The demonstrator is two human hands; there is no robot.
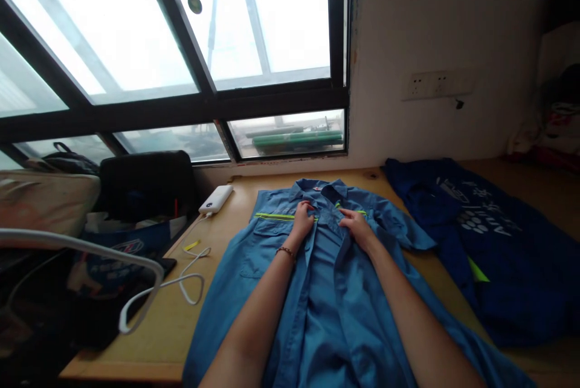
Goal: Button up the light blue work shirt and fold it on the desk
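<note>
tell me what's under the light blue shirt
The wooden table lies under the light blue shirt, showing on both sides of it; anything else the shirt covers cannot be seen.

I see the person's two bare forearms stretched forward above the desk [149, 339], slanting toward each other in the direction of its far edge. The left hand [304, 219], with a thin bracelet [285, 251] at its wrist, bends its fingers inward. The right hand [357, 228] is near it, not touching, also curled. Each hand makes a pinch with thumb and fingers.
</note>
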